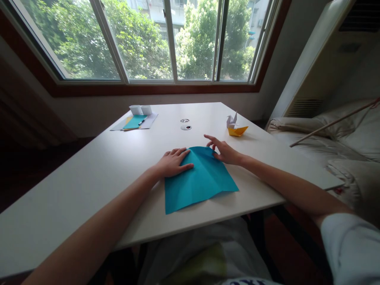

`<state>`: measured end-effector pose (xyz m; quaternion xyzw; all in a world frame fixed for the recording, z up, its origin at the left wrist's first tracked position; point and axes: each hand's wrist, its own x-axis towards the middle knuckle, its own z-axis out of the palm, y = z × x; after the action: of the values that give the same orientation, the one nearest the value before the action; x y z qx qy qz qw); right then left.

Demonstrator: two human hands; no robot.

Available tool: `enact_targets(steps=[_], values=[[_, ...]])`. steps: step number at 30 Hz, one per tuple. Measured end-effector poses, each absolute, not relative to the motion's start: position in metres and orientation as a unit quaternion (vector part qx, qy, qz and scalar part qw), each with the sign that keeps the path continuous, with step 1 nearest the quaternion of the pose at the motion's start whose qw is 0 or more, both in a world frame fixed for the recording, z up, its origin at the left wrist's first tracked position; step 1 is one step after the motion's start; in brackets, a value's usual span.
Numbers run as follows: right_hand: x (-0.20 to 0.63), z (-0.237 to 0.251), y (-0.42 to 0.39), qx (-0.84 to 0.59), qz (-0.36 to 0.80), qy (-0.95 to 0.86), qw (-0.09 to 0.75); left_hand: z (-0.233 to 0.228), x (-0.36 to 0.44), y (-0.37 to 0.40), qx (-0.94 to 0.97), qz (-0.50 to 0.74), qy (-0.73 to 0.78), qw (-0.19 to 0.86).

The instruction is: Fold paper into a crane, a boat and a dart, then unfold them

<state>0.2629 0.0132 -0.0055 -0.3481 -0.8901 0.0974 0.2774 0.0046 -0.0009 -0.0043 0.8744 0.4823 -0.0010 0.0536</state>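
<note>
A square sheet of blue paper (197, 180) with crease lines lies near the table's front edge. Its far part bulges up, and its near right edge lifts a little off the table. My left hand (174, 163) rests flat on the sheet's left side, fingers spread and thumb pointing right. At the far right corner, my right hand (224, 151) pinches the paper between thumb and bent fingers, while its index finger points out to the left. The fingertips behind that corner are partly hidden.
On the white table (97, 178), a white paper crane (232, 120) and a yellow paper boat (237, 130) stand at the right. Far left are colored sheets (134, 122), a pen (143, 121) and white folded paper boxes (140, 109). Round cable-hole covers (186, 127) sit mid-table.
</note>
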Motion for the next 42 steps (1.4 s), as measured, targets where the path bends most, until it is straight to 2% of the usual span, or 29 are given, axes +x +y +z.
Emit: enact_targets(steps=[11,21,26,31,38,42], values=[[0.254,-0.001,0.001,-0.283,0.087,-0.932,0.211,-0.007,0.003,0.001,0.876,0.002,0.479,0.050],[0.257,0.000,0.000,-0.226,-0.003,-0.969,0.099,-0.006,0.001,0.004,0.884,-0.010,0.465,0.053],[0.260,0.001,0.002,-0.218,-0.008,-0.973,0.077,-0.005,0.001,0.004,0.886,-0.006,0.460,0.061],[0.261,0.005,-0.003,-0.227,0.029,-0.971,0.071,-0.001,0.002,0.001,0.895,-0.016,0.443,0.052],[0.264,0.018,-0.005,-0.249,0.150,-0.955,0.058,0.001,0.004,-0.005,0.905,-0.006,0.424,-0.027],[0.270,0.019,0.004,-0.244,0.190,-0.948,0.074,0.001,0.003,-0.006,0.909,-0.015,0.416,-0.015]])
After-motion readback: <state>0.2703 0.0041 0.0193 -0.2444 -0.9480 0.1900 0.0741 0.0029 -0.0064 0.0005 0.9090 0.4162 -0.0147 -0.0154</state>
